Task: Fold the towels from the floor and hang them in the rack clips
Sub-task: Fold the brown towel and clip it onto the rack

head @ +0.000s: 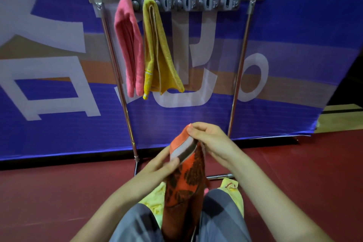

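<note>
Head view: an orange towel (pixel 184 182) with a dark pattern is held up between the two hands, above the lap. Its top corner is pinched by the right hand (pixel 208 141), with the fingers curled over the edge. Lower and to the left, the striped end band is gripped by the left hand (pixel 163 165), thumb on top. The rest of the cloth hangs down from the hands, between knees in grey trousers (pixel 137 222).

The step in hand is judged to be the folding of this third towel. The edges seem to be matched at the top, and the fold looks unfinished, since the cloth hangs long and loose. Below the hands, on either side of the hanging cloth, a pale yellow towel (pixel 153 196) lies on the floor (pixel 59 182), partly hidden by the knees, so at least one more is left to do.

Beyond the hands the rack (pixel 125 94) stands, with its clip bar (pixel 196 2) well above them. The two clips at the left end are taken by a pink towel (pixel 129 45) and, just beside it, a mustard towel (pixel 157 45), each hanging folded.

The next move is judged to call for a narrow, tidy fold. A lift up and forward would follow, to the free clip just right of the mustard towel, with the folded edge pressed in firmly so that it is gripped.
</note>
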`<state>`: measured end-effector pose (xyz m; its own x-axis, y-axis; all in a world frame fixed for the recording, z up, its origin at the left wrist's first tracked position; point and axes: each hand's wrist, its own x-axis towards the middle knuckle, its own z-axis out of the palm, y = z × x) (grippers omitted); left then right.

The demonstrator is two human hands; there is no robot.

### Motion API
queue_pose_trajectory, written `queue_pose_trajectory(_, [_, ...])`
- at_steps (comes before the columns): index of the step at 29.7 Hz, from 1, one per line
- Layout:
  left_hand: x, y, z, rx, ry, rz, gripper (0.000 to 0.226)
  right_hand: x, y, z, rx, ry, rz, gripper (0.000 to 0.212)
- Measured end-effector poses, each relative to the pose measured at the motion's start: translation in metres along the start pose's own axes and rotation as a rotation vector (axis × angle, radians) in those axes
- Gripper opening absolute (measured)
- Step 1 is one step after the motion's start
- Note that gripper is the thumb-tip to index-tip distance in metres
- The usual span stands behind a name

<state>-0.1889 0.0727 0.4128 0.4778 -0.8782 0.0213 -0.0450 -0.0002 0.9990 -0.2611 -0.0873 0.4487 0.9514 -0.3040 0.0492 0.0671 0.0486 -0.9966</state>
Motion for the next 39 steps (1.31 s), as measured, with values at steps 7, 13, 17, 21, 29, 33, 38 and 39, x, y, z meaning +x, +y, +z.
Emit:
queue_pose_trajectory(7, [-0.006, 0.013, -0.013, 0.336, 0.072, 0.070, 0.044, -0.002, -0.010, -0.002, -0.073, 0.045, -0.101, 0.019])
queue_pose_trajectory(13, [-0.003, 0.011, -0.029, 0.266, -0.047, -0.043, 0.043, 0.004, -0.031, -0.018, 0.003, 0.197, -0.207, 0.016])
queue_pose_trajectory(17, [-0.007, 0.012, -0.045, 0.353, 0.028, -0.084, 0.030, 0.005, -0.043, -0.037, 0.060, 0.278, -0.225, 0.017])
queue_pose_trajectory(21, [-0.011, 0.012, -0.061, 0.378, 0.047, -0.141, 0.036, 0.001, -0.046, -0.063, 0.164, 0.349, -0.206, 0.012])
queue_pose_trajectory(29, [-0.023, -0.003, -0.066, 0.327, 0.072, -0.273, 0.028, -0.004, -0.038, -0.095, 0.261, 0.442, -0.208, 0.025])
queue_pose_trajectory(33, [-0.030, -0.015, -0.061, 0.244, 0.087, -0.313, 0.022, -0.002, -0.032, -0.103, 0.265, 0.456, -0.233, 0.044])
queue_pose_trajectory(38, [-0.032, -0.017, -0.065, 0.075, 0.238, -0.293, 0.013, -0.003, -0.029, -0.110, 0.301, 0.540, -0.186, 0.033])
queue_pose_trajectory(39, [-0.031, -0.017, -0.063, 0.046, 0.281, -0.269, 0.014, -0.005, -0.029, -0.109, 0.301, 0.545, -0.170, 0.027])
